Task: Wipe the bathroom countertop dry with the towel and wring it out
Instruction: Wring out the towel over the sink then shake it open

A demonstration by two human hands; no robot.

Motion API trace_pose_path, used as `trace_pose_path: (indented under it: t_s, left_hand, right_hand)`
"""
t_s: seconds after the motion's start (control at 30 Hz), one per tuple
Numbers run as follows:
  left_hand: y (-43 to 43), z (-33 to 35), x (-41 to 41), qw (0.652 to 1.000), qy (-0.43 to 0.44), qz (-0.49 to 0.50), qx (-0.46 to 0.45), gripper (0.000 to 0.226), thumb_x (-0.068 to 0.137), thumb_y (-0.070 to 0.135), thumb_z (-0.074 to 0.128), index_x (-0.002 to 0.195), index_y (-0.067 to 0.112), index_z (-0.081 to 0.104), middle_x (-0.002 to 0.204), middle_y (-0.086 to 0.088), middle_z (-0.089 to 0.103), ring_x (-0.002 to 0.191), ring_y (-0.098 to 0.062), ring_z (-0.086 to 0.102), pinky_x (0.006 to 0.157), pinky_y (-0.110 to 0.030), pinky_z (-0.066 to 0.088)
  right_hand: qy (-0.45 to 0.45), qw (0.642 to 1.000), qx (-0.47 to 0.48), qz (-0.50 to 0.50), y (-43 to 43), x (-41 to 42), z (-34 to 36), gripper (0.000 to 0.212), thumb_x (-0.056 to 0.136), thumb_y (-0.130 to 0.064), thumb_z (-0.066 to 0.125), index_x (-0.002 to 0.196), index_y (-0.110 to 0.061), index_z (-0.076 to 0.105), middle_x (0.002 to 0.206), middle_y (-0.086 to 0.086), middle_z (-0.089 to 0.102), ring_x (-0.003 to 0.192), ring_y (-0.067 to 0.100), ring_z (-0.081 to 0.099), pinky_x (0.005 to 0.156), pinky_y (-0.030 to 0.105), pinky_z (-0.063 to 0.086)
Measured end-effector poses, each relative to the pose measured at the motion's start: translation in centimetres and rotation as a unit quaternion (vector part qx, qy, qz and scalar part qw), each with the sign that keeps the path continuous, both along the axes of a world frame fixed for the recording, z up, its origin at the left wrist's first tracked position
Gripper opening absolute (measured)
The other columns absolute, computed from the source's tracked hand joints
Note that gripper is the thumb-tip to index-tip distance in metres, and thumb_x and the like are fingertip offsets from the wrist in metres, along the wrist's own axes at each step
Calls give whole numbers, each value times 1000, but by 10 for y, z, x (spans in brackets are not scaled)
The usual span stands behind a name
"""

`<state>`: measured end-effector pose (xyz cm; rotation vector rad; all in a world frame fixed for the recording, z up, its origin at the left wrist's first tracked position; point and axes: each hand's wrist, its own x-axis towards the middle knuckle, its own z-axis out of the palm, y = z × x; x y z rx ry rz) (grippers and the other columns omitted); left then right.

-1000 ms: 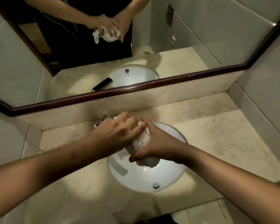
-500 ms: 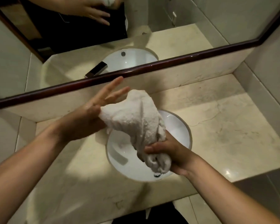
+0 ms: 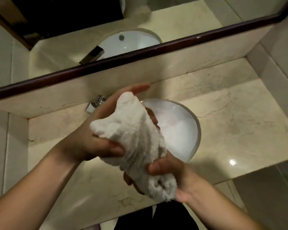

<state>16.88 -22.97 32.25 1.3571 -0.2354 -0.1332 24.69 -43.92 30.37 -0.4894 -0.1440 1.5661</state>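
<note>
The left hand (image 3: 93,138) cups the upper end of the white towel (image 3: 136,140), its thumb pressed across the cloth and its fingers stretched out behind it, so it grasps the towel loosely. The right hand (image 3: 171,176) is clenched around the towel's lower, bunched end, fingers curled over the twisted fabric. The towel runs between the two hands as a thick rope, held in the air above the near left edge of the sink (image 3: 181,130). The sink is a round white basin set into the beige marble tabletop (image 3: 239,130). Just left of the sink, behind the left hand, part of a chrome faucet (image 3: 96,103) shows. Beyond the sink rises a low marble backsplash, and above it a mirror with a dark frame (image 3: 140,53) reflects the basin and the faucet.
</note>
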Motion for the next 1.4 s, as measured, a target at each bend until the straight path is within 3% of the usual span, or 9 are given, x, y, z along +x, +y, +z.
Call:
trace_pose_path:
  t_s: [0.07, 0.23, 0.37, 0.5, 0.7, 0.93, 1.13, 1.3, 1.4]
  left_hand:
    - [-27, 11, 18, 990, 77, 42, -109, 100, 74, -35, 17, 119, 35, 73, 108, 24, 75, 98, 12, 70, 76, -7, 55]
    - [-39, -2, 9, 955, 124, 266, -51, 12, 75, 28, 81, 82, 36, 75, 74, 11, 66, 65, -4, 64, 53, -19, 52]
    - [-39, -7, -3, 951, 170, 259, -18, 61, 42, 36, 91, 98, 26, 68, 80, 2, 68, 73, -15, 66, 59, -31, 55]
    - [-42, -10, 4, 946, 200, 249, 56, 67, 73, 25, 85, 135, 35, 60, 110, -4, 75, 100, -25, 75, 78, -45, 65]
    - [-43, -14, 14, 937, 204, 241, 148, 33, 80, 23, 85, 101, 6, 67, 83, -4, 72, 79, -20, 73, 64, -23, 57]
    - [-49, -80, 27, 857, 232, 372, 272, 23, 83, 34, 70, 79, 12, 70, 74, -4, 73, 76, -22, 73, 74, -46, 60]
    - [-37, -141, 38, 803, 302, 398, 323, 28, 78, 47, 58, 67, 21, 60, 67, 1, 67, 74, -24, 68, 76, -47, 57]
    - [-35, -124, 44, 834, 331, 351, 268, 23, 89, 39, 74, 89, 16, 72, 85, 1, 76, 87, -16, 73, 88, -44, 60]
    - [-10, -93, 46, 916, 332, 179, 139, 34, 86, 50, 76, 108, 24, 71, 102, 0, 77, 97, -18, 74, 86, -37, 61]
  right_hand:
    - [-38, 996, -65, -46, 6, -2, -3, 63, 57, -7, 77, 118, -1, 63, 91, 17, 70, 74, 24, 70, 60, 28, 59]
    - [-93, 994, -64, -5, 2, 6, -11, 75, 59, -4, 75, 131, -10, 55, 101, 5, 75, 89, 14, 73, 70, 22, 58]
    - [-73, 995, -53, 37, -8, 13, -14, 89, 59, 5, 71, 142, -10, 45, 110, 6, 75, 98, 15, 73, 74, 22, 58]
    - [-82, 992, -85, 38, 0, 7, -17, 57, 76, 17, 63, 127, -8, 56, 102, 5, 77, 92, 13, 74, 70, 21, 59]
    - [-198, 965, -162, 53, 15, 9, -29, 46, 79, 22, 71, 111, -11, 73, 104, 4, 77, 100, 15, 73, 87, 27, 57]
    - [-337, 876, -339, 57, 46, 2, -72, 26, 71, 0, 84, 90, -13, 73, 65, -7, 73, 60, 5, 69, 52, 17, 50]
    - [-375, 827, -417, 42, 69, -1, -121, 32, 57, -24, 68, 88, -14, 69, 70, 2, 72, 68, 22, 70, 56, 27, 51]
    - [-395, 825, -402, 28, 63, 0, -112, 30, 67, -23, 79, 95, -17, 70, 72, -3, 74, 68, 14, 70, 61, 26, 52]
    - [-329, 880, -341, 21, 44, 13, -80, 21, 79, -5, 80, 99, -11, 74, 78, -1, 76, 72, 13, 71, 63, 23, 53]
